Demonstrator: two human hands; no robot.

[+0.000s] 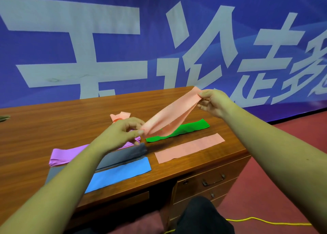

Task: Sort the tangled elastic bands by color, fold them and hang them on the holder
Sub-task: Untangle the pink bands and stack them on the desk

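Fingertips (139, 132) of L hand (120, 135) & R hand (215, 101) are pinched on ends of salmon-pink flat elastic band (169, 117) above brown wooden desk (53, 124).

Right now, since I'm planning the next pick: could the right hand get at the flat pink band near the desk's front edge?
Probably, but not yet: the right hand pinches the held pink band. The flat pink band lies uncovered below it.

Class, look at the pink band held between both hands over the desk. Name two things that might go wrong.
Left hand and right hand only pinch the held pink band at its ends; one could slip free. Its lower part hangs over the green band and might drag it askew.
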